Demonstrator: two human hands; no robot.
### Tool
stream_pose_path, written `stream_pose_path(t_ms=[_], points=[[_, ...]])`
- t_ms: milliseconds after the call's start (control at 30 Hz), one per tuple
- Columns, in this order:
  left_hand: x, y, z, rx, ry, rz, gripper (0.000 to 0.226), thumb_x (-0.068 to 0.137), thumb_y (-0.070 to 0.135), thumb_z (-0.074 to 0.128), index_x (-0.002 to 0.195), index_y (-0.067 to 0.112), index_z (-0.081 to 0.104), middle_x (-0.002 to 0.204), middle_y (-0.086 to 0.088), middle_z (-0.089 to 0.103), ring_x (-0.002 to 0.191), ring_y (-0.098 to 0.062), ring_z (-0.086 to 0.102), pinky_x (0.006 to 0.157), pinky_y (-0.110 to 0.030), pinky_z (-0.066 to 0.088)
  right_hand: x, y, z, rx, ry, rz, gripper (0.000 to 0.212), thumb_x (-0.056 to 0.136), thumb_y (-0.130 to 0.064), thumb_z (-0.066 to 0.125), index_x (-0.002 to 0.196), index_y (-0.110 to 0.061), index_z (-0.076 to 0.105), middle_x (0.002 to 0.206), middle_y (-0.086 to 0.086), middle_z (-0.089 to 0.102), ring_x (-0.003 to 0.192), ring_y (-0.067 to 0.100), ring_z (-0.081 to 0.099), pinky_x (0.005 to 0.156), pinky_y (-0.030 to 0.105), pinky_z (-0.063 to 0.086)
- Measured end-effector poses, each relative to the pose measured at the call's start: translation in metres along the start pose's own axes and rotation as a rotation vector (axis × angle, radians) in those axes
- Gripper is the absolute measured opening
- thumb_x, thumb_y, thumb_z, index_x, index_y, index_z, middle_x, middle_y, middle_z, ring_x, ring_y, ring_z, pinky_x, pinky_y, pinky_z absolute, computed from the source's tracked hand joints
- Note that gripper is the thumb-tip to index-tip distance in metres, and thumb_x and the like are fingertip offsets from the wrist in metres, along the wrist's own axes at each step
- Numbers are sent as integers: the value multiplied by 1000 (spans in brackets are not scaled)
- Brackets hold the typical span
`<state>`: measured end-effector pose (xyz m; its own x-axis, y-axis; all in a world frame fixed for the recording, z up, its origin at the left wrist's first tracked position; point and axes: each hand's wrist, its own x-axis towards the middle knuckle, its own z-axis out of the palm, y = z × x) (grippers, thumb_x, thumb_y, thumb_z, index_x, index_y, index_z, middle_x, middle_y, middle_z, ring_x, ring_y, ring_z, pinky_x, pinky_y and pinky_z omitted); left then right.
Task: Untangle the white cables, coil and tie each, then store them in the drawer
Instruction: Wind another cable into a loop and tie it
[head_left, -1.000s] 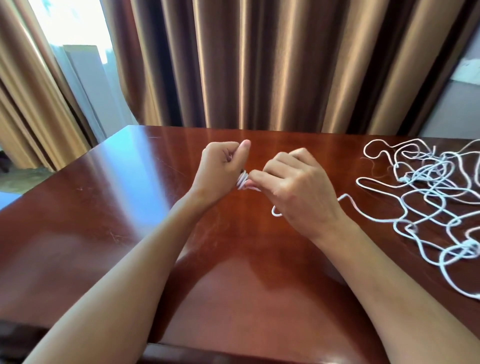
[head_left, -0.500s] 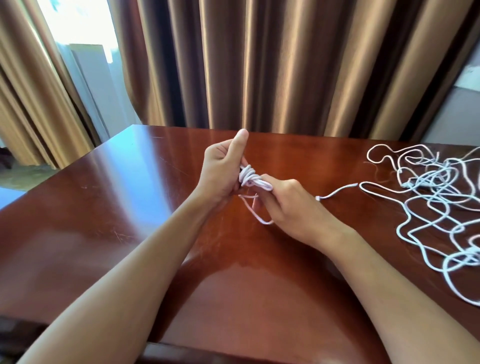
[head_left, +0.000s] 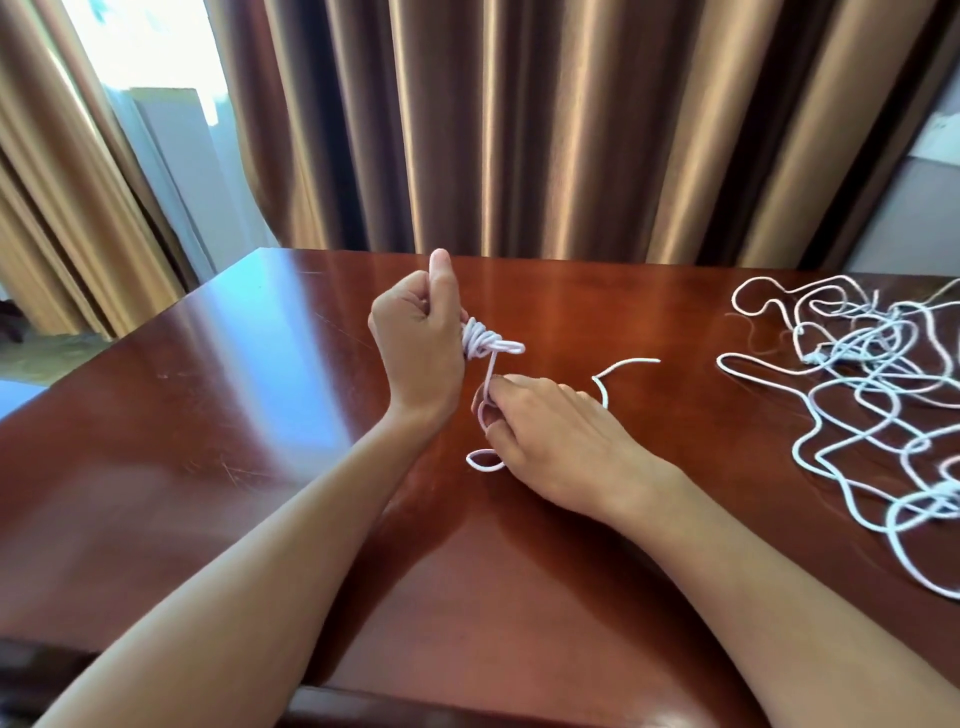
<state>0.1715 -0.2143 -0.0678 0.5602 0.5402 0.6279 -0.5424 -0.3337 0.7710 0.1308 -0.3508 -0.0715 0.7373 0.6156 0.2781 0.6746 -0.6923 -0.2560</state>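
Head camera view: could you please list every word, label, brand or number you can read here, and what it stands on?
None can be read: no text shows on the wooden table, the white cables, the small coil or the curtains.

The table (head_left: 218, 415) is dark reddish wood under a glossy lacquer that mirrors the window light, though fine pale scratches dull it in places; the curtains (head_left: 519, 130) are a smooth, satin-like cloth in bronze and brown with a soft sheen along each fold; the white cables (head_left: 857, 395) look like smooth matt plastic or rubber sheathing, as does the small coil (head_left: 485, 340); which of the two I cannot tell.
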Motion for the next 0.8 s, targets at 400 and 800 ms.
stream_pose_path(t_ms=[400,800], points=[[-5,-7,1,315,-219,301,55,99,22,57,58,15,21,51,6,11,57,-16,18,47,-19,15,-3,-12,-9,-233,81,-25,12,99,-23,49,106,-19,57,107,2,67,99,32,64,66,36,29],[11,-7,-8,148,-698,-45,57,103,19,54,51,15,31,41,7,29,37,-10,27,38,-20,21,3,37,-24,-76,459,-170,31,91,4,64,117,-11,74,104,3,70,81,22,72,70,38,61]])
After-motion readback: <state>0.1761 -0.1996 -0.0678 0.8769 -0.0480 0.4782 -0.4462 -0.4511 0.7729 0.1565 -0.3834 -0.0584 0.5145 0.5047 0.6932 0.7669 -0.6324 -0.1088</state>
